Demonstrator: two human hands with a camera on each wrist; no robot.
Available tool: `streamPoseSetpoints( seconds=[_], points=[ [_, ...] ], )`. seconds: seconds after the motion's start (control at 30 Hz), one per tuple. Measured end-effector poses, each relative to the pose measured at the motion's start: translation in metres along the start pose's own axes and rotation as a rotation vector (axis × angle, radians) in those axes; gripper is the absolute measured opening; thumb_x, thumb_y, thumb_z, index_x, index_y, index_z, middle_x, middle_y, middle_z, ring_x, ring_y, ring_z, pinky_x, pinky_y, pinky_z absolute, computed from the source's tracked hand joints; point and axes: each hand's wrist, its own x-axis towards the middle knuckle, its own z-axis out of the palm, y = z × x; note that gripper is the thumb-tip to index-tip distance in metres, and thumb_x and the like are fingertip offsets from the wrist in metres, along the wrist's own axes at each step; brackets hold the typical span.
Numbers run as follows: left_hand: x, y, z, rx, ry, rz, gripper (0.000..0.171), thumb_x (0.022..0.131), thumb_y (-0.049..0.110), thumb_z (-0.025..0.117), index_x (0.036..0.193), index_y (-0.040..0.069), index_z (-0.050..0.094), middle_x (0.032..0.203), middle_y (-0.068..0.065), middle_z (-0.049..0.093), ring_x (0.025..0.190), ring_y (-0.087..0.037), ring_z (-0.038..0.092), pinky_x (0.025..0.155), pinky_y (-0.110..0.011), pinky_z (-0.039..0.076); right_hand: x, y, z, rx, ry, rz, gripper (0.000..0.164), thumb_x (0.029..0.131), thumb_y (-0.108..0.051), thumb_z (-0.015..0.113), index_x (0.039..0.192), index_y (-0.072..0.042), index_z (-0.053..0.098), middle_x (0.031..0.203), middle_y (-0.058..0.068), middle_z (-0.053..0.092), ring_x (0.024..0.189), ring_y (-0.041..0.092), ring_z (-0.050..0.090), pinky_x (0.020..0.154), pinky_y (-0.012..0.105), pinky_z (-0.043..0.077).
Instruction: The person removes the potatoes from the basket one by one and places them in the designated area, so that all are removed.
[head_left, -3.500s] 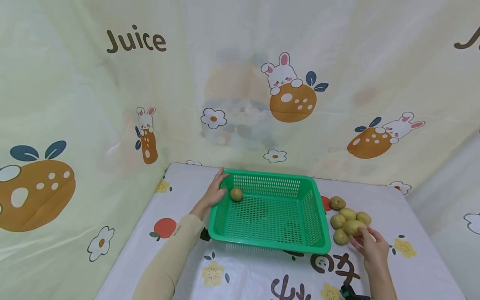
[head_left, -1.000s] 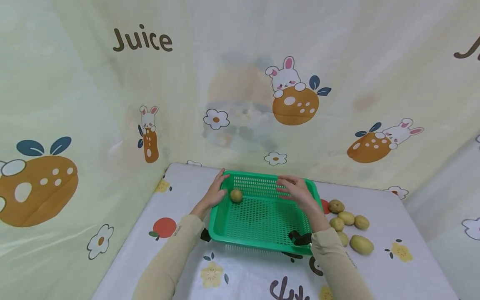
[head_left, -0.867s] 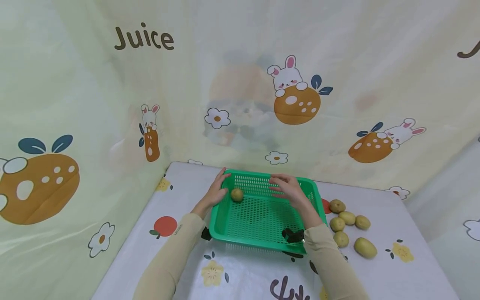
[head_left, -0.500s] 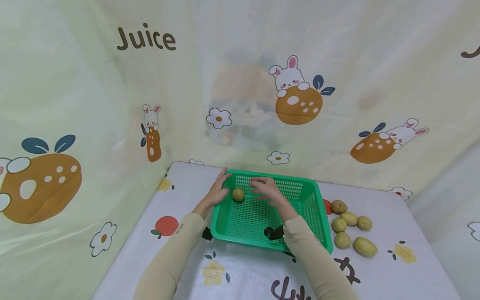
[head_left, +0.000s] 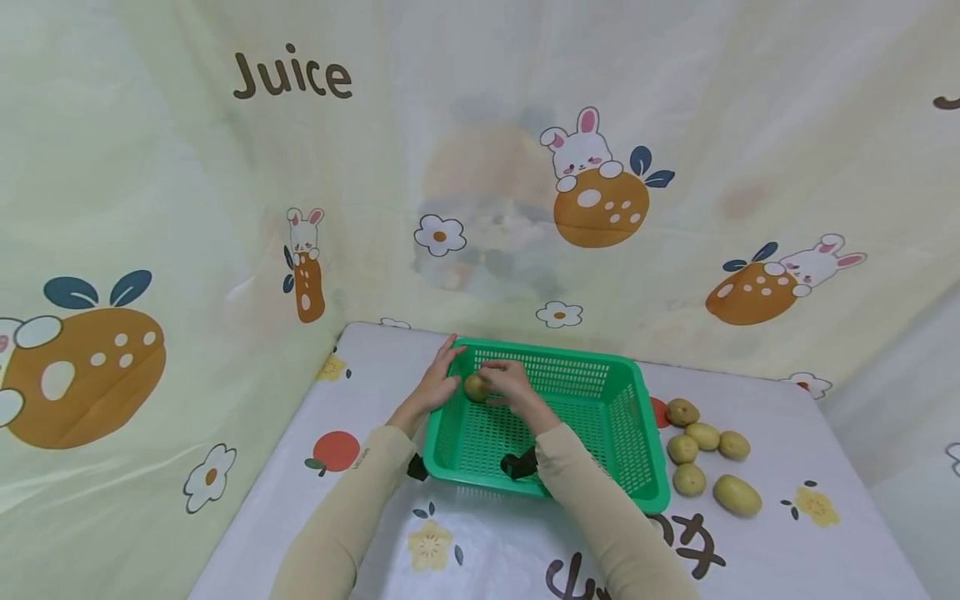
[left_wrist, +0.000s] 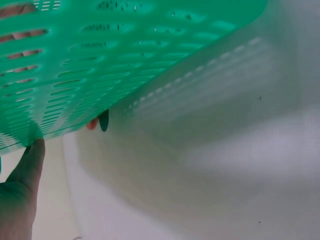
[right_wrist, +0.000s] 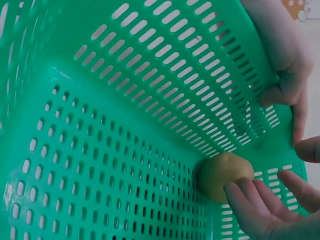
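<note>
A green plastic basket (head_left: 551,490) with slotted walls stands on the table. My left hand (head_left: 435,383) grips its left rim, thumb on the inner side, as the right wrist view also shows. In the basket's far left corner lies one round potato (right_wrist: 225,175). My right hand (head_left: 510,385) reaches into the basket, its fingertips right at that potato and its thumb held apart. On the table to the right of the basket lie several potatoes (head_left: 702,436); one longer potato (head_left: 737,496) lies nearest the front. The left wrist view shows mainly the basket's outer wall (left_wrist: 100,55).
A white printed cloth (head_left: 480,546) covers the table. A pale curtain (head_left: 375,167) with rabbits and oranges hangs close behind and on both sides. Black wrist straps (head_left: 519,463) are on both arms.
Earlier my right hand held the longer potato; it now lies on the table. The right hand has since moved left across the basket to the corner potato. My left hand stays on the rim.
</note>
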Motion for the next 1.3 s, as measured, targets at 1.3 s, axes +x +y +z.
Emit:
streamPoseSetpoints(
  seconds=[1.3],
  points=[
    [0.0, -0.001, 0.0, -0.018, 0.008, -0.004, 0.062, 0.086, -0.003, 0.047, 0.148, 0.001, 0.04, 0.165, -0.007, 0.01, 0.15, -0.033, 0.011, 0.116, -0.058, 0.017, 0.011, 0.023, 0.004, -0.016, 0.194, 0.076, 0.041, 0.09, 0.001, 0.062, 0.13, 0.004, 0.056, 0.125, 0.032, 0.051, 0.1, 0.046, 0.063, 0.078, 0.045, 0.058]
  ],
)
